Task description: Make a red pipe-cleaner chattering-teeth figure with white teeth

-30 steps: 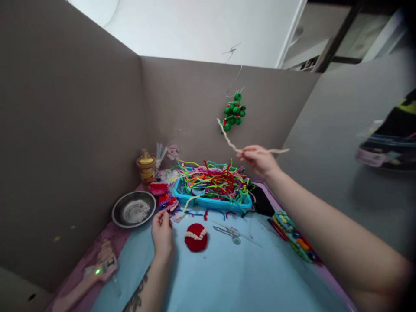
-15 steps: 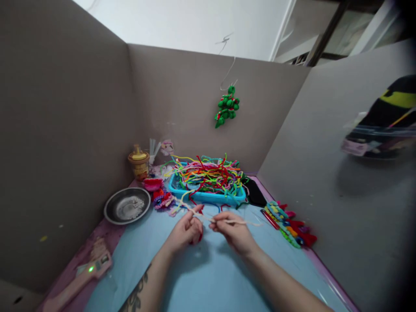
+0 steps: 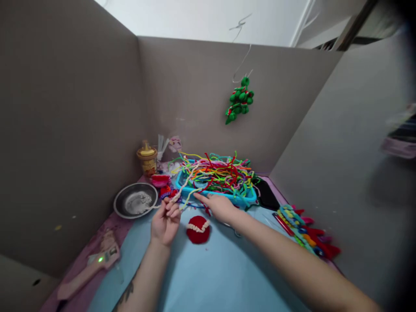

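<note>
My left hand (image 3: 166,219) is closed in a pinch on a cream pipe cleaner (image 3: 186,184) that rises from the fingers toward the blue tray (image 3: 246,200). My right hand (image 3: 218,206) reaches forward with a finger stretched out, touching the cream pipe cleaner's other strand at the tray's front edge. The tray is heaped with pipe cleaners of many colours (image 3: 221,173). A red round woolly piece with a cream trim (image 3: 198,229) lies on the light blue mat (image 3: 208,277) between my hands.
A metal bowl (image 3: 135,204) and a yellow-lidded jar (image 3: 147,159) stand at the left. A pink glue gun with a green light (image 3: 89,268) lies near left. Colourful finished pieces (image 3: 303,234) lie right. A green ornament (image 3: 239,100) hangs on the grey partition.
My hands have parted. The left keeps the cream pipe cleaner and has moved left; the right has reached forward to the tray's edge. The red piece is uncovered again.
</note>
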Motion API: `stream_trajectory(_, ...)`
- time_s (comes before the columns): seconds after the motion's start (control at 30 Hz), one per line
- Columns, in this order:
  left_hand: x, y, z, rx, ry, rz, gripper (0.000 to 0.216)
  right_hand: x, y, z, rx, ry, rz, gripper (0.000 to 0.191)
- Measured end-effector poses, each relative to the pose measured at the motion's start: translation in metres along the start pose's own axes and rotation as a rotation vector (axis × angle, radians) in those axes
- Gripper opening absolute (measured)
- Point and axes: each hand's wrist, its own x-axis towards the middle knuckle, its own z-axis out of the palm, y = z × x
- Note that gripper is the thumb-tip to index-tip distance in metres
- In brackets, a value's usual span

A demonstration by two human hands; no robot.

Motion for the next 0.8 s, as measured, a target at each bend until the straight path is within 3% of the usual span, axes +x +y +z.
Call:
stream_trajectory(0.13, 0.002, 0.009, 0.0, -0.014, 0.017, 0.05, 0.035, 0.021, -0.01, 0.009, -0.12, -0.136, 0.014, 0.075)
stream_trajectory(0.4, 0.006, 0.011, 0.002, 0.003, 0.084, 0.074, 0.031, 0.048, -0.018, 0.025, -0.105, -0.165, 0.078, 0.04)
stream_trajectory(0.53, 0.004, 0.011, 0.002, 0.011, 0.103, 0.075, 0.03, 0.047, -0.01, 0.03, -0.1, -0.218, 0.094, 0.024)
stream_trajectory(0.7, 0.005, 0.008, -0.001, 0.041, 0.143, 0.064, 0.028, 0.035, -0.009, 0.031, -0.093, -0.239, 0.124, 0.023)
stream_trajectory(0.8, 0.006, 0.008, -0.003, 0.047, 0.166, 0.078, 0.029, 0.031, -0.007, 0.016, -0.079, -0.202, 0.143, 0.021)
